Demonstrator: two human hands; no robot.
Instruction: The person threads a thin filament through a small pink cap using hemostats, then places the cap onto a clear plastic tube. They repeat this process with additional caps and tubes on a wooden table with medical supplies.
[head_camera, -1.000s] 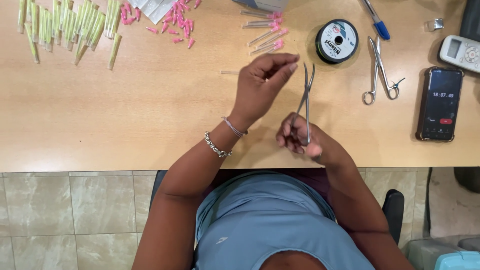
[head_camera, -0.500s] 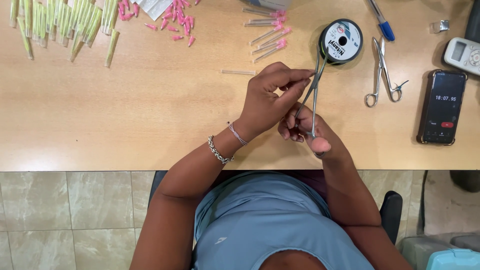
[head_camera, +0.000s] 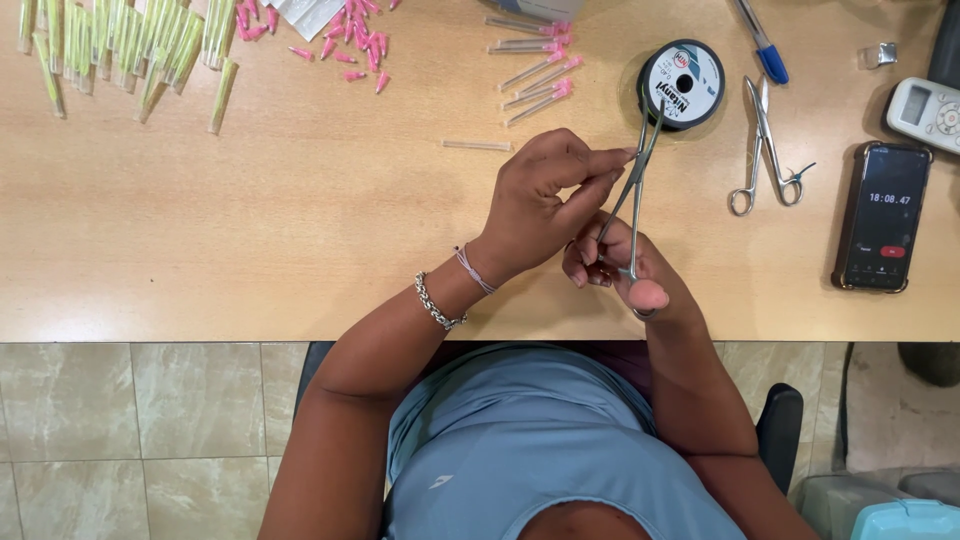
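Observation:
My right hand (head_camera: 622, 268) grips the ring handles of a pair of steel forceps (head_camera: 632, 188), whose jaws point up toward a black spool of thin line (head_camera: 682, 84). My left hand (head_camera: 545, 198) is beside the forceps, its fingertips pinched at the shaft near the jaws. What the fingertips pinch is too small to see. Both hands hover over the wooden table (head_camera: 250, 220) near its front edge.
Clear tubes with pink tips (head_camera: 535, 75) and one bare clear tube (head_camera: 476, 146) lie left of the spool. Yellow-green tubes (head_camera: 130, 45) and loose pink tips (head_camera: 340, 35) sit at far left. Scissors (head_camera: 764, 150), a phone (head_camera: 882, 215), a blue pen (head_camera: 760, 42) and a remote (head_camera: 925, 112) lie right.
Both hands and the forceps have shifted right and away from me, so the jaws now overlap the spool. My left fingers have closed in on the forceps tip.

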